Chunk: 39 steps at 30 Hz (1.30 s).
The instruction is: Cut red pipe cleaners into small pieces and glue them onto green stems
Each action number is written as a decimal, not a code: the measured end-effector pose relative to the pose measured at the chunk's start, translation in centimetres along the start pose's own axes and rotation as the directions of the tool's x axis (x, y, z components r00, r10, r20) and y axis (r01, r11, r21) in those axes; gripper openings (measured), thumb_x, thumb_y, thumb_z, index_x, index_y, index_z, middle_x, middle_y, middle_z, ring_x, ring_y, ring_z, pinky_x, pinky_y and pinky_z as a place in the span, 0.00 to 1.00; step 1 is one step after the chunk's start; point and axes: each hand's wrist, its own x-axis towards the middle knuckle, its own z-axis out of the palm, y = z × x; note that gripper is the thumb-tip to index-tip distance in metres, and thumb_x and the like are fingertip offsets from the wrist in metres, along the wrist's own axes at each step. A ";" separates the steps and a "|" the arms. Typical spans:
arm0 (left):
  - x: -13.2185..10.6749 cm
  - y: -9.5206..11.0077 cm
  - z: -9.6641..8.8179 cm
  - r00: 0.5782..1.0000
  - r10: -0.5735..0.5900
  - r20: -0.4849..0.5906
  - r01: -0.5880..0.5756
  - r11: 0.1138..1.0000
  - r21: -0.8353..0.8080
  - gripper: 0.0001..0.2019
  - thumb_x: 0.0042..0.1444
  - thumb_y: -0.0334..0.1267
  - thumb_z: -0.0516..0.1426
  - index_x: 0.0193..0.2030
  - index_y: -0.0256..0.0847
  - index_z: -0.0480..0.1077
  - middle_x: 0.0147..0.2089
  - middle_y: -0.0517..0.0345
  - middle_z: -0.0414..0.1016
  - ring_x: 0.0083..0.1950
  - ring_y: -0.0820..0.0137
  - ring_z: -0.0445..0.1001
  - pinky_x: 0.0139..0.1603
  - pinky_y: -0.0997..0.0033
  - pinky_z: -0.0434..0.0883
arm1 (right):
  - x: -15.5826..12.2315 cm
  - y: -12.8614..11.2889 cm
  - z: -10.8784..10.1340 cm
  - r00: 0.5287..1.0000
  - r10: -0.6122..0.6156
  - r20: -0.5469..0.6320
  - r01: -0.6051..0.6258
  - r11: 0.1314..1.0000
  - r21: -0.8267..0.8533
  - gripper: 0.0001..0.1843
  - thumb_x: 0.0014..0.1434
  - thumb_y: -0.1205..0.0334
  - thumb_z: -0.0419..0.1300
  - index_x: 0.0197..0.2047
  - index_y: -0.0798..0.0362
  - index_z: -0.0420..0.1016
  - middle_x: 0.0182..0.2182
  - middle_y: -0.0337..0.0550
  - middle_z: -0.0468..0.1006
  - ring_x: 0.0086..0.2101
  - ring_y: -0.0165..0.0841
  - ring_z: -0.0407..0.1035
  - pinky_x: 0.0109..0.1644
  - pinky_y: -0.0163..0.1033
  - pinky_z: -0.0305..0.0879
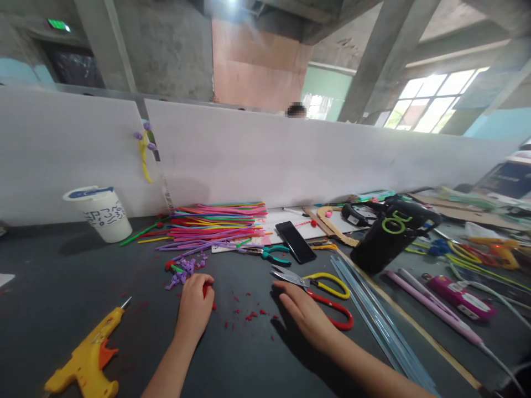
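Note:
My left hand [196, 304] rests on the dark table with its fingers curled over small red pieces, which show between thumb and fingers. Right beside it lies a pile of short purple pieces [188, 270], with a bit of green and red. Scattered red scraps [251, 316] lie between my two hands. My right hand [305, 315] is open and holds nothing, its fingers stretched toward the scraps. Just beyond it are scissors [309, 281] with one yellow and one red handle, blades pointing left; the hand partly covers the red handle.
Behind the hands are a bundle of coloured pipe cleaners [219, 224], teal-handled pliers [274, 255] and a phone [295, 242]. A yellow glue gun [89, 354] and white cup [102, 215] stand left. Right are clear glue sticks [373, 315], a black tumbler [388, 235] and a pink straightener [440, 315].

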 end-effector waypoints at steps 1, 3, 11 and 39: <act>0.0 0.0 0.0 1.000 -0.001 0.003 0.001 1.000 -0.002 0.08 0.44 0.28 0.48 0.28 0.41 0.66 0.32 0.53 0.70 0.38 0.61 0.69 0.43 0.59 0.65 | 0.0 0.7 -0.3 1.000 0.020 -0.014 -0.020 1.000 -0.002 0.26 0.63 0.51 0.38 0.56 0.56 0.62 0.54 0.54 0.65 0.54 0.40 0.59 0.57 0.49 0.54; 0.1 -0.1 0.0 1.000 -0.007 0.010 0.007 1.000 -0.006 0.07 0.44 0.29 0.48 0.28 0.41 0.65 0.32 0.53 0.70 0.38 0.61 0.69 0.44 0.58 0.65 | 0.1 1.3 -0.3 1.000 0.025 -0.008 -0.025 1.000 -0.013 0.26 0.64 0.52 0.36 0.58 0.57 0.59 0.55 0.54 0.63 0.55 0.39 0.57 0.58 0.50 0.53; 0.3 0.1 -1.1 0.996 -0.017 0.082 0.018 1.000 -0.015 0.08 0.46 0.33 0.48 0.30 0.41 0.67 0.33 0.53 0.72 0.39 0.62 0.71 0.45 0.59 0.67 | 0.9 -3.9 2.3 0.819 -0.437 0.371 0.461 0.887 0.028 0.31 0.61 0.50 0.45 0.63 0.56 0.48 0.62 0.45 0.51 0.60 0.30 0.44 0.63 0.36 0.42; -2.7 0.3 -2.1 0.996 0.048 0.074 -0.055 0.995 0.088 0.16 0.56 0.39 0.53 0.51 0.38 0.64 0.51 0.50 0.67 0.46 0.64 0.70 0.44 0.56 0.69 | -8.2 -7.5 3.1 0.560 -0.698 0.445 0.702 0.686 0.192 0.32 0.60 0.52 0.50 0.64 0.57 0.47 0.62 0.47 0.50 0.61 0.34 0.41 0.64 0.40 0.36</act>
